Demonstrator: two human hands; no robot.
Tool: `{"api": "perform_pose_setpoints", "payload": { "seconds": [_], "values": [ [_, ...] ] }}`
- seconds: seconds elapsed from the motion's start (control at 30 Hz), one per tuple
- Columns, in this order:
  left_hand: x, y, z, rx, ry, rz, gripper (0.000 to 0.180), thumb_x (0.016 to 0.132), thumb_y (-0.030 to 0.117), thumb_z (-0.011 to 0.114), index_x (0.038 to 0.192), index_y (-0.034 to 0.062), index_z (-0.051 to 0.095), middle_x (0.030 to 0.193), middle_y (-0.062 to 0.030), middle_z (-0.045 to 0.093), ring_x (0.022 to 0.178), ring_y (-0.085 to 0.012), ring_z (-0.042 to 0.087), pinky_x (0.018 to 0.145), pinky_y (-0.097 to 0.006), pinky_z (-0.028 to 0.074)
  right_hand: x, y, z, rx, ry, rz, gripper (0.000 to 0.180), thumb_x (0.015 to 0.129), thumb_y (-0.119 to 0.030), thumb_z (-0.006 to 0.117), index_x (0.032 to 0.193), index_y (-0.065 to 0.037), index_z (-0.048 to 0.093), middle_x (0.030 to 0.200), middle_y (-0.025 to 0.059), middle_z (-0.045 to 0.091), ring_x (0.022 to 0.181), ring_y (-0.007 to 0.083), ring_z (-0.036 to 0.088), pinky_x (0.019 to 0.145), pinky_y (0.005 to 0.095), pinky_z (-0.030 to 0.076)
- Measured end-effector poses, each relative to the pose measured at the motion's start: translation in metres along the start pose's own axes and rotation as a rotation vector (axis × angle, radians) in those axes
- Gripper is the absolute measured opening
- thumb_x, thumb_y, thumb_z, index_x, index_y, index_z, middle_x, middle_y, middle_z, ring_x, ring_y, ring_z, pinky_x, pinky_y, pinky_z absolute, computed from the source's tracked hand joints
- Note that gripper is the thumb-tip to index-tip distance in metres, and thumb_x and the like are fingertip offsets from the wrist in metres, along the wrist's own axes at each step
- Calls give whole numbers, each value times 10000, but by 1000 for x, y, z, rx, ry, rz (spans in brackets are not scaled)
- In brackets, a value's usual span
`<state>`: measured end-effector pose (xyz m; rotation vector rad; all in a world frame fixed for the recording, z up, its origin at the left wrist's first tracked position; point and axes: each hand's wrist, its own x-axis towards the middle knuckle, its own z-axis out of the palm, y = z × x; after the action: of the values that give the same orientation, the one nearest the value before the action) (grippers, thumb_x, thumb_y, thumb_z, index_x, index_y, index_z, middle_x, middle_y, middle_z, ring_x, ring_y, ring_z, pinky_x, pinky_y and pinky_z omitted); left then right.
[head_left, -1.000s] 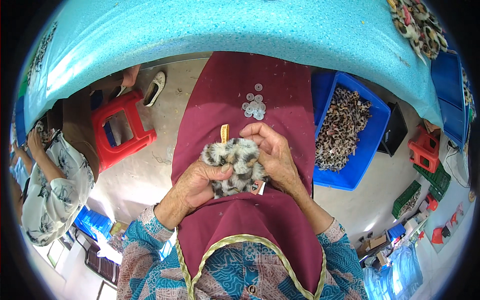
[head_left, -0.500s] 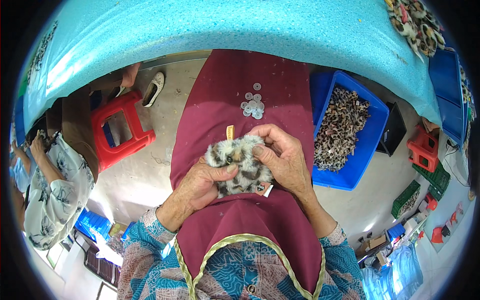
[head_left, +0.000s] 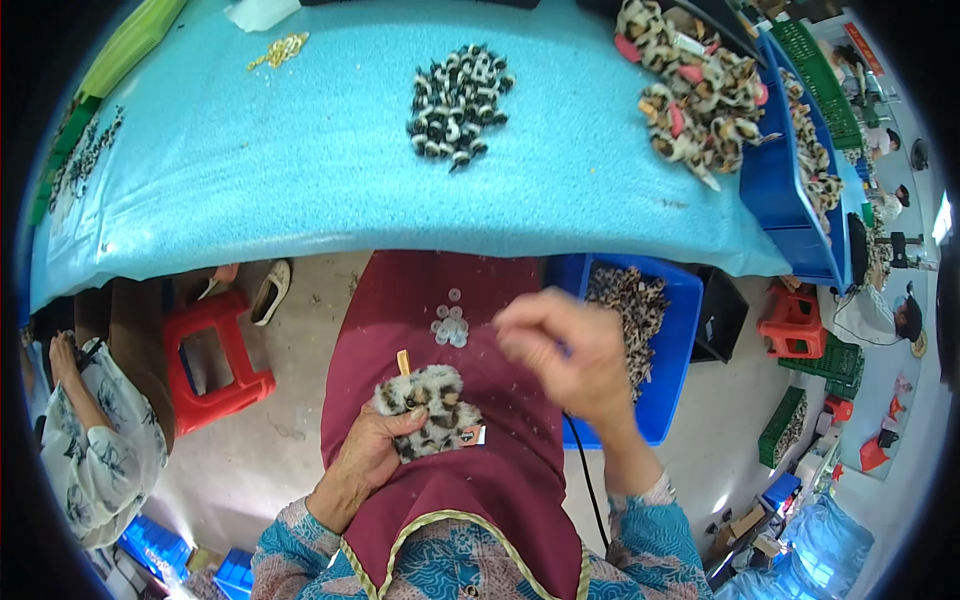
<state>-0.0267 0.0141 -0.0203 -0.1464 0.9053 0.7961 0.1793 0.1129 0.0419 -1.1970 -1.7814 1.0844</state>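
Observation:
My left hand (head_left: 375,440) is closed on a small spotted plush toy (head_left: 440,440) in white, brown and black fur, its thumb pressed on the front. A yellow ribbon loop (head_left: 403,362) sticks up from the top of the plush, and a printed label (head_left: 474,435) hangs at its lower right. My right hand (head_left: 575,350) is in the air right of the plush, apart from it. Its fingers are curled but smeared by motion, so whether they hold anything is unclear. On my maroon apron (head_left: 400,310) lies a small cluster of clear plastic washers (head_left: 452,328).
On the blue-covered table (head_left: 270,150) lie small black-and-white pieces (head_left: 460,105), gold-coloured bits (head_left: 280,50) and spotted plush pieces (head_left: 700,90). A blue bin (head_left: 680,340) of spotted pieces stands right of my lap. Red stools (head_left: 215,360) and a seated person (head_left: 95,430) are at left.
My right hand has let go of the plush and lifted up and to the right. The left hand keeps the plush. The view has tilted up, bringing more of the table into sight.

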Motion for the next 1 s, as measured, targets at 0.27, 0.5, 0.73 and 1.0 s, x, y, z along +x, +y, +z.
{"api": "perform_pose_setpoints", "payload": {
  "seconds": [0.27, 0.5, 0.73, 1.0],
  "values": [
    [8, 2, -7, -6, 33, 20, 364, 786, -32, 582, 1145, -26, 522, 1056, -145, 616, 953, -259, 614, 858, -411, 510, 123, 34, -33, -226, 198, -115, 181, 737, -35, 636, 915, -5, 624, 812, 93, 639, 698, 162, 599, 645, 269, 476],
    [9, 5, -10, -31, 42, 11, 376, 796, -21, 570, 1167, -13, 509, 1065, -137, 613, 976, -279, 604, 857, -439, 506, 145, 44, -26, -492, 141, -186, 188, 700, -71, 666, 881, -35, 631, 860, 114, 646, 751, 219, 631, 678, 323, 490],
    [14, 6, -11, -45, 15, -9, 393, 777, -30, 575, 1165, -8, 515, 1045, -124, 621, 980, -262, 603, 857, -424, 504, 116, 38, -46, -239, 197, -49, 190, 740, -32, 637, 930, -28, 640, 835, 78, 645, 715, 112, 593, 632, 244, 483],
    [12, 5, 15, -14, 103, 98, 301, 830, 24, 563, 1127, -20, 539, 1024, -115, 631, 921, -230, 627, 791, -392, 542, 12, -5, -14, 542, 48, 349, 150, 778, 67, 590, 924, 42, 619, 858, 90, 638, 734, 123, 607, 674, 240, 514]
  ]
}}
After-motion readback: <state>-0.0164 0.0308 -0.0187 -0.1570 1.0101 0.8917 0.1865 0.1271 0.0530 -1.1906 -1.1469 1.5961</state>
